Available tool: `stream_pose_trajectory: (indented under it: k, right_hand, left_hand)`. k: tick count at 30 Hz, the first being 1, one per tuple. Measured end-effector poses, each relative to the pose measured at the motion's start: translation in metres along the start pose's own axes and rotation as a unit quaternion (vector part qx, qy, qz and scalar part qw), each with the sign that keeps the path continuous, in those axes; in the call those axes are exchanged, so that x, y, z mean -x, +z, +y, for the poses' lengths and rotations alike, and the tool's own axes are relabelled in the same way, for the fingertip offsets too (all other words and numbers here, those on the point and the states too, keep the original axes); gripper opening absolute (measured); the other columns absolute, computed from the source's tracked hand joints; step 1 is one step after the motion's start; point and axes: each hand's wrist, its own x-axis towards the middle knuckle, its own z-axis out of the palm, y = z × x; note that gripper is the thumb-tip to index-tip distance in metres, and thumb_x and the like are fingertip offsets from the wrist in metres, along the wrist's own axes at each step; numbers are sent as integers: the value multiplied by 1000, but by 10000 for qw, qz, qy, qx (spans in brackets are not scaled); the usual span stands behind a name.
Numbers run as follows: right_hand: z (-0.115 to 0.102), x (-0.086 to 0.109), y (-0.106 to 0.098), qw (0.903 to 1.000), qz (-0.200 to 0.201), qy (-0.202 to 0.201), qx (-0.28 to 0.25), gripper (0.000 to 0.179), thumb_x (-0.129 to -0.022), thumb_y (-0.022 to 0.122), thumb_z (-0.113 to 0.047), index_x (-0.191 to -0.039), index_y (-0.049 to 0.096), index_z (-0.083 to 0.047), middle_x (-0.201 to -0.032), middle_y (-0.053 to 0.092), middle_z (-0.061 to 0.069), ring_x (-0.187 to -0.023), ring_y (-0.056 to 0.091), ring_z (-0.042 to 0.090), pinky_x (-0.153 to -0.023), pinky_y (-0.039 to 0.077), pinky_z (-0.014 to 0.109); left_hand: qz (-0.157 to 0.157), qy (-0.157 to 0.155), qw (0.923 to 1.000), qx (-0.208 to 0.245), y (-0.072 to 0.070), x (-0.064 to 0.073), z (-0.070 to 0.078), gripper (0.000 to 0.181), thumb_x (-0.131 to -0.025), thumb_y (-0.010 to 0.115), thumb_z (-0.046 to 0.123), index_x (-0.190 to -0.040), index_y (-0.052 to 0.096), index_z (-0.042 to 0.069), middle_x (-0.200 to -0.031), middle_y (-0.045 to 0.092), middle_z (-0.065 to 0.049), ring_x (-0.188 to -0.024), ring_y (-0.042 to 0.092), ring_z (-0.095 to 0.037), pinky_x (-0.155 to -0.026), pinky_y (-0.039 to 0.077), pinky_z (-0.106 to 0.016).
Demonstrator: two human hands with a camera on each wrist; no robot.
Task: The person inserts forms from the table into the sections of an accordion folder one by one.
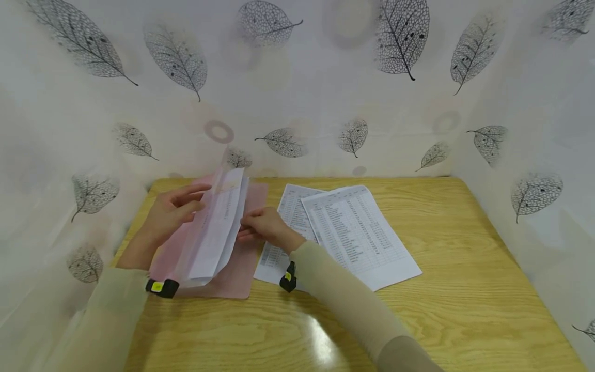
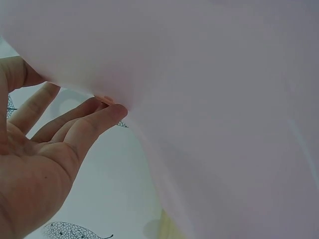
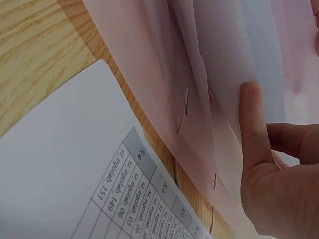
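A pink translucent plastic folder (image 1: pixel 234 281) lies opened on the left of the table. My left hand (image 1: pixel 165 214) holds its raised cover (image 2: pixel 214 99) by the edge; in the left wrist view the thumb and fingers (image 2: pixel 107 117) meet that edge. White sheets (image 1: pixel 216 227) stand tilted up against the cover. Their right edge is pinched by my right hand (image 1: pixel 271 227), whose index finger (image 3: pixel 253 119) lies along a sheet in the right wrist view. Small metal staples (image 3: pixel 186 102) show on papers lower in the folder.
Two printed table sheets overlap right of the folder: the upper sheet (image 1: pixel 362 237) covers part of the lower sheet (image 1: pixel 293 199). The wood-grain table (image 1: pixel 446 310) meets leaf-patterned cloth walls (image 1: pixel 316 93) at the back and sides. Both wrists wear black bands.
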Motion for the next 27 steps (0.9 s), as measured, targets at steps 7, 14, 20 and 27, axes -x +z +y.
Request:
stream_pose_trajectory:
  k: [7,14,20,27]
  right_hand:
    - [-3,1,1,10000,19,32,88,25,-103,62,-2,-121,72,12,-83,75,16,-64,74,18,-66,64,31]
    - [-4,3,2,9999,28,90,74,24,-103,62,-2,-120,72,11,-83,75,16,-64,74,18,-67,64,31]
    - [-4,9,-3,9998,-101,-139,-59,27,-104,56,0,-123,66,16,-103,75,32,-67,74,18,-75,65,35]
    - [-6,17,-25,9993,28,-351,-106,30,-104,59,-3,-128,65,15,-91,77,18,-68,75,17,-73,65,34]
  left_hand:
    - [-26,19,10000,52,0,-1,-2,43,-105,64,19,-147,62,12,-148,58,-29,-107,63,12,-82,59,-24]
    - [3,14,10000,24,0,0,-2,44,-105,64,19,-148,61,9,-148,57,-29,-109,62,13,-83,59,-23]
    - [6,76,9999,74,0,-1,-3,44,-105,65,18,-148,61,11,-148,57,-30,-109,61,14,-82,58,-21]
    - [15,114,9999,93,0,0,-4,43,-104,65,15,-147,62,9,-147,57,-31,-108,61,15,-81,58,-20]
